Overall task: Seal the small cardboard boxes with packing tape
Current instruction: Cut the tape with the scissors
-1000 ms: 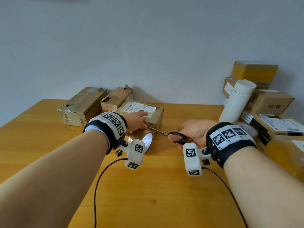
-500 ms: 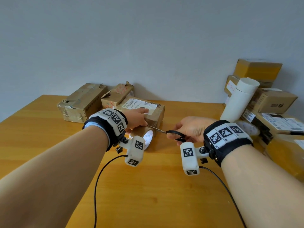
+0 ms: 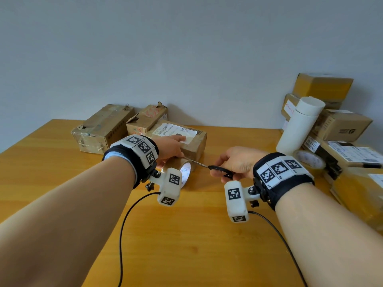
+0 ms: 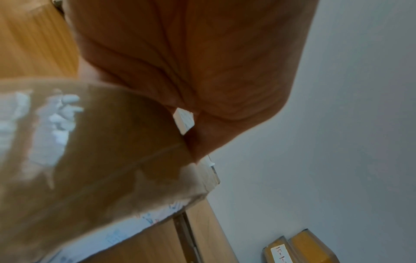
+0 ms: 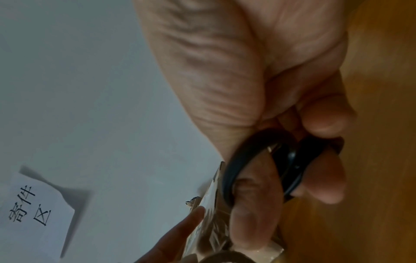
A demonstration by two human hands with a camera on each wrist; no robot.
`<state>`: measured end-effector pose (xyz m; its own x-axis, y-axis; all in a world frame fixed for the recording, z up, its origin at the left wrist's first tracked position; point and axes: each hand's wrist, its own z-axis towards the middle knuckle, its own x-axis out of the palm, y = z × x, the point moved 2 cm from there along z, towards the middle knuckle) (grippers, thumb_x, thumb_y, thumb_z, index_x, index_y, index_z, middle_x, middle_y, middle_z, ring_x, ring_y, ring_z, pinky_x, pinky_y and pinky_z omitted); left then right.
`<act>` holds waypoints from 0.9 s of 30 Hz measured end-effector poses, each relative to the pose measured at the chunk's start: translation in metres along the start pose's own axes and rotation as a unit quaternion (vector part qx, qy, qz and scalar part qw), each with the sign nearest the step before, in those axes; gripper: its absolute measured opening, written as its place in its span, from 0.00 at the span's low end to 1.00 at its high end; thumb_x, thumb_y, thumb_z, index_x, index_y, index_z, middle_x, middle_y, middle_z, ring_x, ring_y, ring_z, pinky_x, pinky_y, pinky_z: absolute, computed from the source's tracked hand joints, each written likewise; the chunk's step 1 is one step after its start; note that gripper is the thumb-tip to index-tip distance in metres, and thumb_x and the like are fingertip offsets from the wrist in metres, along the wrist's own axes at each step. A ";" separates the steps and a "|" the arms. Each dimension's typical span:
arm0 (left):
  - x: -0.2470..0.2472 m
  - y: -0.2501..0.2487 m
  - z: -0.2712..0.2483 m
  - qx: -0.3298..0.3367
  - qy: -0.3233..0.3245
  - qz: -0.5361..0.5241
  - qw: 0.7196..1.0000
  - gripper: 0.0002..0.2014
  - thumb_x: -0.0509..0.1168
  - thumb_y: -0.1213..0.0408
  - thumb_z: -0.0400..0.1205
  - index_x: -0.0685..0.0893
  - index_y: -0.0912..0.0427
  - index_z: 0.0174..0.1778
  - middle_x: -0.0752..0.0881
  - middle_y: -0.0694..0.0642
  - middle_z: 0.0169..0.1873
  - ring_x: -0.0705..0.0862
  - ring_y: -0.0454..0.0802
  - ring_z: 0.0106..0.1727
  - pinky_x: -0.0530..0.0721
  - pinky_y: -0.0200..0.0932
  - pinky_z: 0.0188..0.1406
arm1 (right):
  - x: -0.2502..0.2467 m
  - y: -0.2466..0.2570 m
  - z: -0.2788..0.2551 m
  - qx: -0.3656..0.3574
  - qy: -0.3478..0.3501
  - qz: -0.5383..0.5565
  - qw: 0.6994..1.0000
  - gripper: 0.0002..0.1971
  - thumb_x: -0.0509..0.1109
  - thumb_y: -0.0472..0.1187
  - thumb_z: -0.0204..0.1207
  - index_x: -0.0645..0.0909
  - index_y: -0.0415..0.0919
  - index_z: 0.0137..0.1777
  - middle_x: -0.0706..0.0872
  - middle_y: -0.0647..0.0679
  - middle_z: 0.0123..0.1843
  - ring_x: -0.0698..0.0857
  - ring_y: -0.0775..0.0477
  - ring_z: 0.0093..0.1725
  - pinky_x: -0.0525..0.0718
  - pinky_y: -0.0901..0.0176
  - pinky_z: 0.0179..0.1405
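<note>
A: Where does the labelled cardboard box (image 3: pixel 186 139) sit?

B: At centre frame in the head view, on the wooden desk (image 3: pixel 186 235), with a white shipping label on its top. The left hand (image 3: pixel 170 149) lies over its near top edge, fingers stretched flat onto the label, so that grip is released and pressing, not clasping. In the left wrist view the palm (image 4: pixel 191 53) fills the upper frame above the taped box face (image 4: pixel 101 160).

A: And the other hand?

B: The right hand (image 3: pixel 236 162), right of centre, has its grip clenched through the black loops of the scissors (image 3: pixel 209 167). The blades point left toward the box's near side. The right wrist view shows the thumb and fingers (image 5: pixel 324 115) threaded through the loops (image 5: pixel 258 160).

A: Where is the tape?

B: A roll of brown packing tape (image 3: pixel 182 168) stands on edge just in front of the box, below the left hand, partly hidden by the wrist camera. Whether the blades touch a strip I cannot tell.

A: Any containers open?

B: Two more cardboard boxes (image 3: pixel 103 129) stand at the left against the wall; the smaller one (image 3: pixel 147 119) has torn, lifted flaps, its contents hidden. At the right edge sits a stack of boxes (image 3: pixel 339 125), all closed, with a white tube (image 3: pixel 298 127) leaning against it and a second tape roll (image 3: pixel 309 160) at its foot.
</note>
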<state>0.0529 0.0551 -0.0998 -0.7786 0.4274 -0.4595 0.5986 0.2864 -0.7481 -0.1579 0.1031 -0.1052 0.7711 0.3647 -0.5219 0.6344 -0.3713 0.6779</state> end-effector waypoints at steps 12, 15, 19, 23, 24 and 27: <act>-0.002 0.001 -0.002 -0.008 0.011 -0.070 0.997 0.32 0.59 0.77 0.84 0.71 0.41 0.79 0.79 0.65 0.66 0.84 0.67 0.64 0.81 0.67 0.68 | 0.006 0.006 -0.007 -0.012 0.011 0.000 1.000 0.12 0.79 0.36 0.79 0.85 0.42 0.60 0.94 0.52 0.39 0.87 0.54 0.34 0.77 0.64 0.29; -0.002 0.003 -0.002 -0.008 0.002 -0.062 0.998 0.34 0.61 0.77 0.82 0.72 0.39 0.79 0.79 0.65 0.67 0.83 0.69 0.66 0.82 0.68 0.67 | 0.009 0.006 -0.007 -0.014 0.008 0.011 1.000 0.13 0.81 0.37 0.77 0.85 0.42 0.59 0.94 0.52 0.37 0.87 0.54 0.33 0.77 0.64 0.28; -0.003 0.005 -0.006 -0.006 0.009 -0.089 0.996 0.36 0.61 0.79 0.81 0.71 0.38 0.79 0.80 0.66 0.64 0.86 0.68 0.62 0.82 0.67 0.66 | 0.013 0.006 -0.008 -0.016 0.001 0.023 1.000 0.13 0.81 0.37 0.76 0.85 0.42 0.58 0.94 0.52 0.38 0.87 0.54 0.33 0.76 0.64 0.27; -0.005 0.005 -0.006 0.019 0.000 -0.055 0.998 0.34 0.61 0.80 0.82 0.70 0.44 0.80 0.76 0.57 0.70 0.85 0.57 0.57 0.86 0.59 0.62 | 0.014 0.008 -0.010 -0.016 -0.005 0.008 1.000 0.10 0.78 0.36 0.79 0.85 0.43 0.58 0.94 0.53 0.37 0.87 0.55 0.32 0.74 0.65 0.26; -0.005 0.005 -0.006 0.019 -0.003 -0.043 0.999 0.34 0.61 0.79 0.82 0.70 0.42 0.80 0.76 0.58 0.71 0.85 0.60 0.62 0.85 0.61 0.64 | 0.014 0.009 -0.011 -0.016 -0.007 0.005 1.000 0.09 0.77 0.35 0.80 0.85 0.43 0.58 0.94 0.53 0.38 0.87 0.55 0.32 0.74 0.66 0.26; -0.006 0.004 -0.009 -0.001 0.008 -0.040 0.999 0.36 0.60 0.79 0.83 0.69 0.37 0.80 0.75 0.64 0.72 0.81 0.69 0.69 0.81 0.67 0.68 | 0.015 0.010 -0.013 -0.017 -0.010 -0.001 1.000 0.08 0.77 0.35 0.80 0.85 0.43 0.57 0.95 0.52 0.40 0.88 0.54 0.33 0.74 0.66 0.25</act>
<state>0.0616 0.0617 -0.0960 -0.8206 0.4172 -0.3905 0.5350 0.3209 -0.7815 -0.1404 0.1154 -0.0995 0.7715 0.3484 -0.5323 0.6333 -0.3407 0.6949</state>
